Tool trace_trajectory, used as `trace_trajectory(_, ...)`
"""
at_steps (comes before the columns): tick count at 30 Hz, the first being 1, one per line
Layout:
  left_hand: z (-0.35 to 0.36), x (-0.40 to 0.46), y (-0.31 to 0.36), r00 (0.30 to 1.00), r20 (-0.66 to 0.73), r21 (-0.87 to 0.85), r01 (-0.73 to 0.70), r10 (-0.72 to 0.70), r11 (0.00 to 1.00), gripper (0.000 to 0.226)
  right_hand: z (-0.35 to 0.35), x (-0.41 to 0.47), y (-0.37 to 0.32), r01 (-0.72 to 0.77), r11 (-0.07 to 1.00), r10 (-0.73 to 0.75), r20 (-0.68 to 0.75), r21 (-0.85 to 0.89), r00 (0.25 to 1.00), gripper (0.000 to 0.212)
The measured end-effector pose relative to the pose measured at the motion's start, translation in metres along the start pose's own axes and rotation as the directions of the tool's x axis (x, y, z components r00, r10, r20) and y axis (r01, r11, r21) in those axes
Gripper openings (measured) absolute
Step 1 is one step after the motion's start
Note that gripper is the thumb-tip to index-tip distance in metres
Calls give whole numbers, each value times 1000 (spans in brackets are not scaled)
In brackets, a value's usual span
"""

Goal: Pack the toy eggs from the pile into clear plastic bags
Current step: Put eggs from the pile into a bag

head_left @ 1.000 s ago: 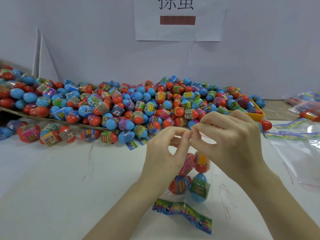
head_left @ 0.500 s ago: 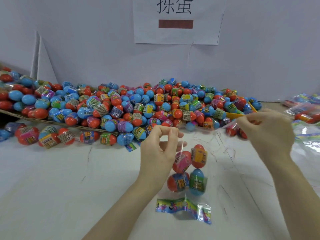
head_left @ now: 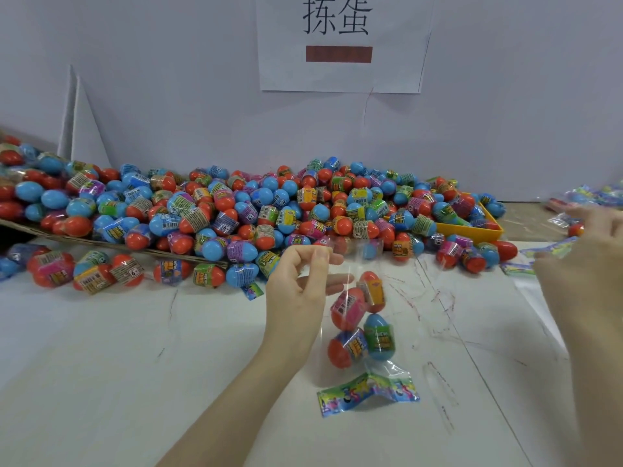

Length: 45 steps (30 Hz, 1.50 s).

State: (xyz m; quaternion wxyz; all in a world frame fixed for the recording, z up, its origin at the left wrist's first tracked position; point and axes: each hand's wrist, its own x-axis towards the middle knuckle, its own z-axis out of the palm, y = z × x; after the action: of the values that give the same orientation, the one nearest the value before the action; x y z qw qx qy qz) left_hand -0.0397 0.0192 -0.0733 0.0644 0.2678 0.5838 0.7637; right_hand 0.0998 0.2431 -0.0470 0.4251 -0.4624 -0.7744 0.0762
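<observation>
I reckon I'm at the tail of one bag's cycle: the clear bag (head_left: 362, 318) hangs from my left hand (head_left: 296, 291) with four toy eggs (head_left: 360, 325) already inside, two red-topped ones above, a red and a blue one below, and its printed header strip (head_left: 367, 394) trails on the white table (head_left: 135, 348) at the bottom. The bag's open top edge is pinched between my left thumb and forefinger, the other fingers loosely curled behind it, wrist upright and forearm coming in from the lower middle of the view.

My right hand (head_left: 586, 264) is out at the right edge, blurred, near the loose bags (head_left: 553, 247) lying there; I cannot tell whether its fingers are spread or closed on anything.

The pile of eggs (head_left: 253, 210) sits well behind the bag, along the wall, spilling off a cardboard sheet (head_left: 101, 242) on the left and over a yellow tray (head_left: 472, 230) on the right.

My guess for the next move: either seal and set this filled bag aside, or fetch a fresh one from the right. Whichever it is, the left pinch needs to stay firm, because the eggs hang with all their weight on that thin film and a slack grip would drop them
</observation>
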Motion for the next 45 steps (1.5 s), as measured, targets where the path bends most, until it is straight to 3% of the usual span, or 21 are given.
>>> trace_trajectory(2, 0, 0, 0, 1000, 7, 11, 2, -2, 1000, 15, 2, -2, -12, 15, 1000, -15, -68, -7, 998, 25)
trace_trajectory(3, 0, 0, 0, 1000, 9, 11, 4, -4, 1000, 15, 3, -3, -15, 21, 1000, -20, -63, 22, 998, 21)
trace_trajectory(8, 0, 1, 1, 999, 8, -5, 31, -31, 1000, 16, 10, -7, -27, 75, 964, -139, 240, 256, 961, 5)
trace_trajectory(10, 0, 2, 1, 998, 8, -17, 55, -55, 998, 16, 13, -10, -30, 152, 964, -228, 379, 220, 897, 27)
trace_trajectory(13, -1, 3, 1, 994, 6, -44, 105, -105, 994, 16, 15, -16, -33, 443, 897, -409, 362, -13, 838, 31)
trace_trajectory(16, -2, 5, 2, 987, 14, -87, 160, -159, 983, 16, 12, -21, -43, 455, 887, -392, 389, -80, 834, 39)
trace_trajectory(22, -4, 7, 6, 969, 17, -212, 244, -246, 946, 19, 23, -37, -62, 569, 819, -498, 402, -72, 768, 26)
trace_trajectory(26, -4, 8, 7, 967, 19, -217, 252, -254, 943, 19, 36, -43, -60, 530, 809, -357, 505, -254, 786, 64)
trace_trajectory(29, -5, 8, 6, 966, 27, -226, 257, -257, 940, 19, 45, -45, -58, 582, 795, -408, 558, -172, 722, 60)
trace_trajectory(31, -5, 8, 7, 965, 30, -240, 261, -262, 935, 19, 44, -46, -64, 485, 855, -505, 501, 183, 703, 64)
trace_trajectory(33, -5, 8, 8, 962, 22, -260, 267, -271, 928, 21, 38, -50, -74, 185, 826, -473, 476, 532, 742, 61)
trace_trajectory(34, -5, 8, 9, 960, 15, -269, 272, -278, 924, 22, 35, -53, -77, 82, 793, -451, 491, 603, 746, 56)
trace_trajectory(36, -5, 8, 9, 957, 7, -282, 281, -291, 917, 23, 30, -58, -81, -51, 742, -412, 514, 669, 753, 47)
trace_trajectory(38, -6, 8, 9, 952, 12, -294, 296, -306, 909, 22, 34, -54, -89, -235, 723, -352, 639, 650, 684, 37)
trace_trajectory(41, -6, 9, 9, 946, 18, -310, 313, -324, 898, 21, 43, -49, -87, -412, 816, -254, 893, 404, 372, 35)
trace_trajectory(42, -7, 9, 8, 944, 15, -317, 317, -330, 894, 22, 42, -52, -88, -436, 825, -220, 915, 359, 338, 27)
trace_trajectory(43, -7, 9, 8, 942, 10, -324, 321, -336, 890, 22, 41, -56, -89, -427, 816, -238, 899, 391, 368, 32)
trace_trajectory(45, -8, 9, 8, 941, 1, -325, 319, -337, 890, 20, 40, -60, -90, -345, 722, -395, 767, 599, 506, 48)
